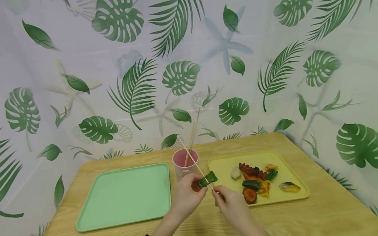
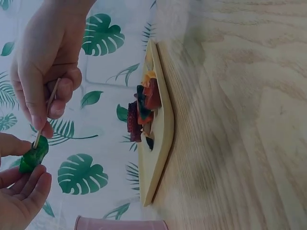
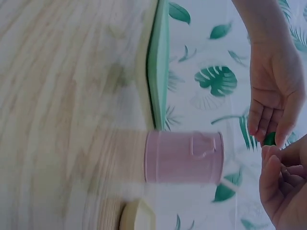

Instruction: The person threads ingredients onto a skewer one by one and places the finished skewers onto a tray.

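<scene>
A green pepper piece (image 1: 208, 179) is pierced by a thin wooden skewer (image 1: 192, 157) in front of the pink cup. My left hand (image 1: 186, 196) pinches the pepper piece between thumb and fingers. Close on its right, my right hand (image 1: 232, 202) grips the skewer near its lower end. In the left wrist view the skewer (image 2: 53, 98) runs from the right hand's fingers into the pepper (image 2: 33, 155). From the right wrist view, the fingers hide most of the pepper (image 3: 270, 139).
Behind the hands stands a pink cup (image 1: 183, 170) holding several wooden skewers (image 1: 193, 134). A bare green tray (image 1: 127, 196) lies at left. At right, a yellow tray (image 1: 224, 164) carries several dark red, orange and green food pieces (image 1: 255, 180). A leaf-patterned cloth hangs behind the table.
</scene>
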Demonstrator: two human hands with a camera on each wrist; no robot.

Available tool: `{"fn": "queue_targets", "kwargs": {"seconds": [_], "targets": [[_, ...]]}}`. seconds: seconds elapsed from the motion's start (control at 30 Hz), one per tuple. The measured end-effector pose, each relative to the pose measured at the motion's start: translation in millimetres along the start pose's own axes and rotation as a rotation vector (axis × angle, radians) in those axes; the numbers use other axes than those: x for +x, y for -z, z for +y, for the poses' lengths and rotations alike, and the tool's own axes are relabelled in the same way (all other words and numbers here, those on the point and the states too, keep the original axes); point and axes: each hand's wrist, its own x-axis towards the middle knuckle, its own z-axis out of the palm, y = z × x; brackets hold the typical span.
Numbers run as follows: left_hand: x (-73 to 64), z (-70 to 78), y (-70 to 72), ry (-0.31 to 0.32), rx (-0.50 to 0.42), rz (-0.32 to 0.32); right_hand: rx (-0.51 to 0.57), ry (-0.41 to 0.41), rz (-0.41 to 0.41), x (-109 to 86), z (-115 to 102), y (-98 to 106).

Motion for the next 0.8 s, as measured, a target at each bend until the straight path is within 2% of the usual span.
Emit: {"fn": "queue_targets", "kwargs": {"seconds": [0.07, 0.13, 0.2, 0.3, 0.47, 0.53, 0.7, 0.8], "targets": [[8.7, 4.8, -10.6, -0.011, -0.003, -0.049, -0.009, -0.003, 0.045, 0.1, 8.8, 11.0], [18.6, 8.8, -21.6, 0.007, -0.021, -0.106, -0.047, -0.023, 0.083, -1.1, 19.7, 26.5], [28.7, 10.4, -33.3, 0.033, -0.015, -0.168, -0.08, -0.079, 0.091, -4.1, 30.8, 46.8], [42.5, 8.8, -52.7, 0.047, 0.076, -0.265, -0.105, -0.208, 0.087, -11.8, 46.6, 79.4], [59.7, 1.1, -89.0, 0.002, 0.294, -0.426, -0.106, -0.467, 0.059, -30.8, 63.0, 122.3], [63.0, -2.7, -104.0, -0.013, 0.351, -0.467, -0.125, -0.533, 0.052, -39.5, 65.1, 131.5], [60.2, -7.7, -132.6, 0.03, 0.39, -0.564, -0.199, -0.562, 0.081, -59.2, 65.0, 138.3], [54.0, -4.8, -143.9, 0.007, 0.43, -0.612, -0.194, -0.582, 0.121, -65.4, 62.8, 140.5]]}}
